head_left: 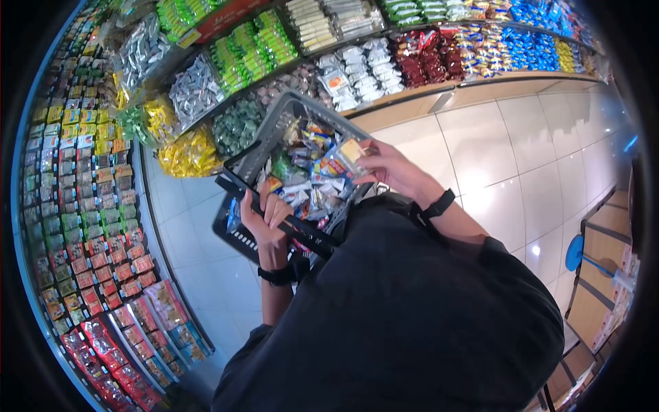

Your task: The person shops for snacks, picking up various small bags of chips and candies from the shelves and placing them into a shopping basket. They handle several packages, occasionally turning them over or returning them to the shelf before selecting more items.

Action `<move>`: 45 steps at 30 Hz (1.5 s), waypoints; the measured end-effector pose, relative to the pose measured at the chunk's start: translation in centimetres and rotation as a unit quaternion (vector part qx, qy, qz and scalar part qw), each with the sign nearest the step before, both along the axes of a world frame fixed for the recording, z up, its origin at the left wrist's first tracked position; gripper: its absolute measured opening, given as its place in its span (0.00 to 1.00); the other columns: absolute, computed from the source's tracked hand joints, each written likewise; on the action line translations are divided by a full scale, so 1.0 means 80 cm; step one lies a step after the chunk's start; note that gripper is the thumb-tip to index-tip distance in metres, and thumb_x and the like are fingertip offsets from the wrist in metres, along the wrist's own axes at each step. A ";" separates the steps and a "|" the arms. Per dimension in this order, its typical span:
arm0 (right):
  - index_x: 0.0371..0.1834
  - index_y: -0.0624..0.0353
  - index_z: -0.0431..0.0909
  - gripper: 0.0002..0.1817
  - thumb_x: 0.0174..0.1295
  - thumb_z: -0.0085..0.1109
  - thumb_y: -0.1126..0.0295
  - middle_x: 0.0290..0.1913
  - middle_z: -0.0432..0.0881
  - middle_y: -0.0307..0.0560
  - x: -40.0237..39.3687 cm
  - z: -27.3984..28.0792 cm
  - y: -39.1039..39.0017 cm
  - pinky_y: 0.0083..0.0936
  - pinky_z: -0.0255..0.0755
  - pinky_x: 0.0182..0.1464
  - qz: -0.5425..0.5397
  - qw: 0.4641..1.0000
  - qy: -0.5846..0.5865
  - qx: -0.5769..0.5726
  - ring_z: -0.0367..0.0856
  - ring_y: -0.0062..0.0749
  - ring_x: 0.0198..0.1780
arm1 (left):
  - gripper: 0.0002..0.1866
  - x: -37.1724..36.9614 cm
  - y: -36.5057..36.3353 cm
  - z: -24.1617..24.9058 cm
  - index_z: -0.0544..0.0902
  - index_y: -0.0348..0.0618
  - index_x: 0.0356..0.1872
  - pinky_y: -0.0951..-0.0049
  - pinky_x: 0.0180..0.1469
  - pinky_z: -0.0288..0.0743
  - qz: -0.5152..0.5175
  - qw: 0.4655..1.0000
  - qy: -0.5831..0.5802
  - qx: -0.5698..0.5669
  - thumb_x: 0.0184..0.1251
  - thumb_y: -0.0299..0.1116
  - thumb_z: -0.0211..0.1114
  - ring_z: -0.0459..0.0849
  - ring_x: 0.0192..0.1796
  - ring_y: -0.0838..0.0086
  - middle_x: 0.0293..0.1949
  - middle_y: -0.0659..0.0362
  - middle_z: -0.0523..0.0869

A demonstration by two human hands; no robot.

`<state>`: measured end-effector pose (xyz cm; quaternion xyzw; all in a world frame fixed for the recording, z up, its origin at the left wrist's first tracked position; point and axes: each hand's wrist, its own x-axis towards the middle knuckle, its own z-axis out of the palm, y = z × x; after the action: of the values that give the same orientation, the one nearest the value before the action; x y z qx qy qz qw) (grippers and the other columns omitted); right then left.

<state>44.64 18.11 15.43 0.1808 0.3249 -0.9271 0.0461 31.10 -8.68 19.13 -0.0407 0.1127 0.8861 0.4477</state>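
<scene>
A grey shopping basket hangs in front of my body, filled with many small wrapped snacks. My left hand is wrapped around the black basket handle. Over the basket's right side, my right hand pinches a small clear-wrapped packet with something pale yellow inside. Its exact kind is too small to make out. Black bands circle both wrists.
Bins of wrapped sweets curve along the far side, among them green packets, white packets and yellow packets. Tall shelves of bagged snacks line the left. Shiny floor tiles lie to the right, near a wooden counter.
</scene>
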 end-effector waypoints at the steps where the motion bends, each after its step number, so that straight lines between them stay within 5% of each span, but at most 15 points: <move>1: 0.60 0.61 0.63 0.21 0.68 0.58 0.77 0.53 0.76 0.54 -0.002 0.004 -0.006 0.35 0.86 0.50 -0.005 1.000 -0.008 0.019 0.86 0.44 0.48 | 0.21 0.004 -0.001 -0.003 0.62 0.47 0.24 0.83 0.14 0.59 0.011 1.000 -0.003 0.004 0.76 0.47 0.54 0.57 0.10 0.83 0.10 0.66 0.60; 3: 0.68 0.47 0.58 0.26 0.71 0.56 0.76 0.53 0.73 0.54 0.000 0.011 -0.012 0.27 0.85 0.40 0.000 0.999 -0.002 0.053 0.86 0.38 0.40 | 0.21 0.002 -0.005 -0.007 0.62 0.47 0.24 0.81 0.15 0.61 0.003 1.000 0.004 0.016 0.77 0.45 0.53 0.58 0.10 0.82 0.11 0.65 0.61; 5: 0.70 0.44 0.58 0.26 0.73 0.55 0.74 0.52 0.74 0.52 -0.002 0.017 -0.011 0.23 0.84 0.37 0.049 0.993 0.024 0.109 0.84 0.34 0.38 | 0.20 0.003 -0.007 -0.011 0.62 0.47 0.25 0.81 0.16 0.60 0.012 1.000 0.007 0.023 0.78 0.45 0.52 0.58 0.11 0.81 0.11 0.64 0.61; 7: 0.70 0.52 0.68 0.23 0.73 0.56 0.72 0.53 0.77 0.50 -0.010 0.020 -0.014 0.19 0.82 0.35 0.080 0.980 0.060 0.170 0.83 0.24 0.36 | 0.21 0.006 -0.004 -0.009 0.62 0.46 0.25 0.81 0.16 0.62 0.013 1.000 0.022 0.016 0.78 0.45 0.53 0.58 0.10 0.82 0.10 0.65 0.61; 10: 0.73 0.56 0.67 0.27 0.71 0.58 0.74 0.54 0.81 0.43 -0.019 0.014 -0.016 0.19 0.82 0.44 0.140 0.973 0.082 0.161 0.83 0.20 0.39 | 0.21 0.006 0.000 -0.006 0.62 0.46 0.25 0.81 0.15 0.62 0.018 0.999 0.040 -0.001 0.78 0.44 0.53 0.57 0.09 0.82 0.10 0.66 0.59; 11: 0.71 0.57 0.69 0.31 0.64 0.66 0.79 0.59 0.78 0.44 -0.018 0.015 -0.018 0.22 0.81 0.49 0.122 0.979 0.087 0.138 0.82 0.23 0.49 | 0.21 0.005 0.000 -0.007 0.62 0.46 0.25 0.81 0.15 0.62 0.017 0.999 0.043 0.000 0.78 0.44 0.53 0.57 0.09 0.82 0.10 0.66 0.59; 14: 0.75 0.55 0.63 0.44 0.53 0.73 0.84 0.62 0.76 0.41 -0.020 0.000 -0.018 0.25 0.75 0.60 0.162 0.973 0.129 0.104 0.79 0.27 0.57 | 0.20 0.005 0.000 -0.009 0.63 0.46 0.26 0.81 0.16 0.59 0.014 0.999 0.027 0.020 0.78 0.45 0.50 0.56 0.10 0.81 0.10 0.65 0.59; 17: 0.69 0.58 0.71 0.36 0.55 0.71 0.83 0.58 0.79 0.40 -0.021 -0.004 -0.022 0.23 0.76 0.57 0.161 0.962 0.155 0.156 0.80 0.24 0.54 | 0.20 0.004 0.000 -0.010 0.63 0.46 0.26 0.81 0.16 0.58 0.012 0.999 0.034 0.008 0.79 0.45 0.50 0.56 0.10 0.82 0.10 0.65 0.59; 21: 0.47 0.60 0.84 0.11 0.67 0.68 0.65 0.31 0.81 0.35 -0.025 -0.024 -0.021 0.17 0.72 0.35 0.165 0.959 0.065 0.219 0.77 0.15 0.31 | 0.20 0.007 0.004 -0.008 0.63 0.46 0.26 0.81 0.16 0.58 0.010 1.000 0.023 0.011 0.79 0.45 0.50 0.56 0.11 0.82 0.10 0.65 0.59; 22: 0.35 0.60 0.83 0.14 0.67 0.68 0.59 0.27 0.77 0.32 -0.023 -0.021 -0.020 0.17 0.67 0.31 0.152 0.955 0.041 0.250 0.72 0.14 0.28 | 0.20 0.007 0.005 -0.007 0.63 0.46 0.26 0.81 0.16 0.59 0.010 0.999 0.030 0.006 0.79 0.46 0.50 0.56 0.11 0.82 0.10 0.65 0.59; 25: 0.33 0.60 0.82 0.16 0.67 0.67 0.57 0.31 0.81 0.36 -0.025 -0.013 -0.014 0.17 0.70 0.34 0.091 0.964 0.028 0.247 0.75 0.15 0.29 | 0.21 0.009 0.006 -0.005 0.61 0.47 0.25 0.82 0.15 0.59 0.018 0.999 0.032 -0.004 0.78 0.45 0.52 0.56 0.09 0.82 0.09 0.65 0.58; 27: 0.43 0.60 0.79 0.16 0.71 0.61 0.56 0.39 0.85 0.44 -0.025 0.010 -0.012 0.21 0.77 0.35 0.033 0.970 0.053 0.237 0.81 0.22 0.32 | 0.21 0.008 0.004 -0.007 0.62 0.47 0.25 0.81 0.15 0.59 0.017 1.000 0.026 0.005 0.78 0.45 0.52 0.56 0.09 0.82 0.09 0.65 0.58; 30: 0.65 0.63 0.62 0.22 0.78 0.46 0.58 0.50 0.82 0.55 -0.024 0.059 0.017 0.31 0.85 0.28 0.017 0.995 0.079 0.054 0.87 0.37 0.38 | 0.21 0.011 0.001 -0.005 0.62 0.47 0.25 0.81 0.15 0.59 0.025 0.999 0.033 -0.002 0.78 0.46 0.52 0.55 0.10 0.81 0.10 0.65 0.58; 37: 0.72 0.68 0.52 0.27 0.73 0.46 0.74 0.59 0.79 0.65 -0.037 0.136 0.059 0.30 0.86 0.47 0.031 0.984 0.171 0.048 0.87 0.40 0.47 | 0.19 -0.001 -0.011 0.003 0.63 0.46 0.26 0.81 0.15 0.57 0.058 0.997 0.047 0.003 0.77 0.44 0.52 0.55 0.11 0.82 0.11 0.66 0.58; 45: 0.72 0.68 0.56 0.26 0.73 0.46 0.73 0.61 0.77 0.67 -0.072 0.155 0.072 0.31 0.84 0.50 0.041 0.986 0.158 0.026 0.87 0.41 0.47 | 0.20 -0.025 -0.030 0.002 0.62 0.46 0.25 0.81 0.15 0.57 0.103 0.994 0.025 -0.019 0.77 0.44 0.53 0.54 0.11 0.83 0.11 0.67 0.57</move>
<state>38.88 23.84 27.85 0.0196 0.3588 -0.9328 0.0272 29.14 -11.10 19.29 -0.0388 0.1357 0.9258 0.3507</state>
